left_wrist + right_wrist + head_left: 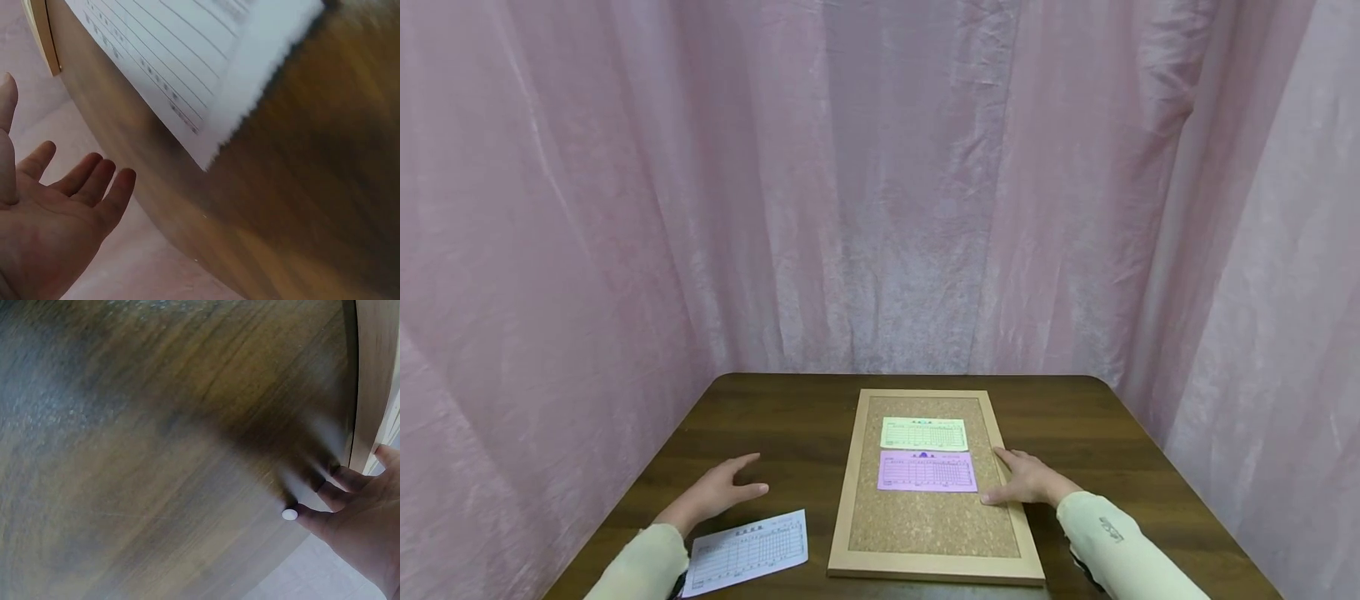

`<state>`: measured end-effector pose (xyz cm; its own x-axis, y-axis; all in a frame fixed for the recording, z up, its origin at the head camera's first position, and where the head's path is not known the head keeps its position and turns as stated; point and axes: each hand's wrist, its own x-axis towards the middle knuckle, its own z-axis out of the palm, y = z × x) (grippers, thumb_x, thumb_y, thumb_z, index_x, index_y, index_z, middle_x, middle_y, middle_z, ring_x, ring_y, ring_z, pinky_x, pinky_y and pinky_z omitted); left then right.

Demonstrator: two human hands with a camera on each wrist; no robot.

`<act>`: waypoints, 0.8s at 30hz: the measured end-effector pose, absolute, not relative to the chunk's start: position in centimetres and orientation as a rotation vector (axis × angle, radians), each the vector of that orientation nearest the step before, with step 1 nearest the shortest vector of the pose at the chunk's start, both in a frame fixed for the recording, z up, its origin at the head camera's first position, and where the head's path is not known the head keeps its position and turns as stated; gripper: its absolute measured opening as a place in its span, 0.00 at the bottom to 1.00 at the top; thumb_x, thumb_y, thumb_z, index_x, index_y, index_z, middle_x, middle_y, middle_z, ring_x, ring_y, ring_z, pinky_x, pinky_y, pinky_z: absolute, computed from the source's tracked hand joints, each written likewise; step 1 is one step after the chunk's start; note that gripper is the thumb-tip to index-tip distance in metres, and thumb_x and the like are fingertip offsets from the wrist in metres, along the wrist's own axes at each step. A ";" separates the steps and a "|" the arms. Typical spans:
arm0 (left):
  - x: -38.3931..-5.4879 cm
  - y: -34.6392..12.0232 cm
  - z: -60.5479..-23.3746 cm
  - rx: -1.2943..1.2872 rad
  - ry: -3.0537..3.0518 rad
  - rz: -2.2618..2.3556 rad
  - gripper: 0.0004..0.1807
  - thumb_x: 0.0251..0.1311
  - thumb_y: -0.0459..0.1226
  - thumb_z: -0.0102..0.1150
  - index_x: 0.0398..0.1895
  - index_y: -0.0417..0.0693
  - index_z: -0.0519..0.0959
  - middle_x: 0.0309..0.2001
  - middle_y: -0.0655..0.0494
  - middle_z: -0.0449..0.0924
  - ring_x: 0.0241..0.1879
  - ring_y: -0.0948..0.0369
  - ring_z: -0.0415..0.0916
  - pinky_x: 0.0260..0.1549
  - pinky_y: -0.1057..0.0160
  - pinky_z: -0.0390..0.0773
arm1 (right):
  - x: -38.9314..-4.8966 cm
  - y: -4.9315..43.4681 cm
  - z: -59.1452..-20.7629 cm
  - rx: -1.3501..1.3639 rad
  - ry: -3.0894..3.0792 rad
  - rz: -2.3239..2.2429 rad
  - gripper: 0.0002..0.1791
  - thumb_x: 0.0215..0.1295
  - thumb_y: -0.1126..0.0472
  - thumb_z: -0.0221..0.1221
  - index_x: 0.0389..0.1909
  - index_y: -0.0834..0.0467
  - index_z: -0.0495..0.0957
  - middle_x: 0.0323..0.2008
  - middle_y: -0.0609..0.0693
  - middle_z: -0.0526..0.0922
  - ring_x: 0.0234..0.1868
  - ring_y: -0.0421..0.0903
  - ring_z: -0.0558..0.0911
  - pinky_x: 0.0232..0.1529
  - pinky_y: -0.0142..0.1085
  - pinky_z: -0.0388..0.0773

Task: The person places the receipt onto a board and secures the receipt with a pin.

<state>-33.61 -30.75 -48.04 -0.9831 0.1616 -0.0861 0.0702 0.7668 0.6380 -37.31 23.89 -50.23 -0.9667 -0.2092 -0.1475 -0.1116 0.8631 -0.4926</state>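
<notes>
A wood-framed cork board (932, 529) lies on the table. On its cork sit a pale green printed slip (923, 435) and, just nearer, a purple printed slip (927, 473). My right hand (1030, 481) rests over the board's right frame, thumb at the cork's edge. In the right wrist view, several fingers (334, 500) reach down to the tabletop beside the frame. My left hand (722, 492) is held above the table, fingers apart and holding nothing. Near it lies a white printed slip (748, 550), whose jagged edge shows in the left wrist view.
The dark wooden table (775, 417) has rounded far corners. Pink curtains (910, 208) hang behind it and on both sides. Tabletop lies between the white slip and the board, and right of the board.
</notes>
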 end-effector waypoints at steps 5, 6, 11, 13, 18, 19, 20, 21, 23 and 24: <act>-33.4 -32.2 -48.3 0.204 2.833 1.036 0.43 0.61 0.53 0.66 0.72 0.38 0.65 0.66 0.31 0.67 0.66 0.32 0.61 0.57 0.33 0.66 | -37.2 23.8 -50.1 -0.268 2.840 -0.729 0.62 0.45 0.34 0.73 0.74 0.63 0.58 0.69 0.73 0.60 0.68 0.72 0.61 0.62 0.65 0.62; -33.4 -32.6 -48.4 0.210 2.834 1.038 0.42 0.61 0.52 0.67 0.71 0.37 0.65 0.64 0.31 0.68 0.65 0.33 0.63 0.56 0.34 0.67 | -37.2 23.8 -50.1 -0.270 2.839 -0.735 0.62 0.46 0.34 0.73 0.75 0.63 0.58 0.69 0.73 0.60 0.68 0.72 0.60 0.62 0.65 0.61; -33.1 -34.1 -48.6 0.220 2.824 1.027 0.40 0.60 0.50 0.68 0.69 0.36 0.68 0.60 0.33 0.73 0.61 0.36 0.68 0.54 0.37 0.71 | -37.3 23.8 -50.4 -0.271 2.844 -0.742 0.62 0.45 0.34 0.74 0.74 0.63 0.59 0.68 0.74 0.60 0.68 0.72 0.60 0.62 0.65 0.61; -32.9 -34.6 -48.6 0.211 2.812 1.023 0.39 0.60 0.50 0.68 0.68 0.36 0.68 0.59 0.35 0.74 0.59 0.37 0.70 0.54 0.37 0.72 | -37.4 23.9 -50.5 -0.264 2.846 -0.744 0.62 0.44 0.34 0.74 0.74 0.62 0.59 0.69 0.73 0.60 0.69 0.72 0.60 0.62 0.65 0.61; -32.4 -35.5 -48.8 0.173 2.771 1.026 0.39 0.58 0.49 0.70 0.66 0.35 0.71 0.56 0.41 0.77 0.56 0.41 0.73 0.52 0.38 0.73 | -37.3 23.9 -50.4 -0.253 2.849 -0.735 0.62 0.44 0.34 0.74 0.75 0.61 0.59 0.69 0.73 0.60 0.69 0.72 0.60 0.62 0.65 0.61; -32.3 -35.6 -48.9 0.168 2.765 1.028 0.38 0.58 0.49 0.70 0.66 0.35 0.71 0.55 0.42 0.78 0.55 0.41 0.74 0.51 0.39 0.74 | -37.3 23.9 -50.3 -0.251 2.848 -0.735 0.62 0.44 0.34 0.74 0.75 0.61 0.59 0.69 0.72 0.60 0.69 0.72 0.60 0.62 0.65 0.61; -32.2 -35.8 -49.0 0.169 2.757 1.035 0.38 0.58 0.49 0.70 0.65 0.35 0.71 0.55 0.43 0.78 0.55 0.42 0.74 0.51 0.39 0.74 | -37.3 23.9 -50.3 -0.254 2.850 -0.732 0.62 0.44 0.34 0.74 0.75 0.61 0.59 0.69 0.73 0.60 0.69 0.72 0.60 0.62 0.65 0.61; -32.1 -36.0 -49.0 0.176 2.746 1.046 0.38 0.59 0.49 0.70 0.65 0.35 0.71 0.55 0.43 0.78 0.55 0.43 0.74 0.51 0.40 0.74 | -37.3 24.0 -50.3 -0.254 2.851 -0.731 0.61 0.44 0.34 0.74 0.75 0.61 0.59 0.69 0.72 0.60 0.69 0.72 0.60 0.62 0.65 0.62; -31.9 -36.3 -49.1 0.201 2.728 1.066 0.37 0.60 0.48 0.69 0.65 0.34 0.71 0.55 0.43 0.78 0.55 0.43 0.74 0.51 0.40 0.74 | -37.3 24.0 -50.3 -0.258 2.855 -0.731 0.61 0.44 0.35 0.74 0.74 0.61 0.60 0.68 0.73 0.60 0.68 0.72 0.60 0.62 0.65 0.62; -31.7 -36.5 -49.1 0.221 2.719 1.076 0.36 0.61 0.47 0.68 0.65 0.33 0.70 0.55 0.42 0.77 0.55 0.42 0.73 0.51 0.40 0.74 | -37.3 24.0 -50.4 -0.262 2.857 -0.732 0.60 0.45 0.35 0.74 0.74 0.61 0.60 0.68 0.73 0.60 0.68 0.73 0.60 0.62 0.65 0.62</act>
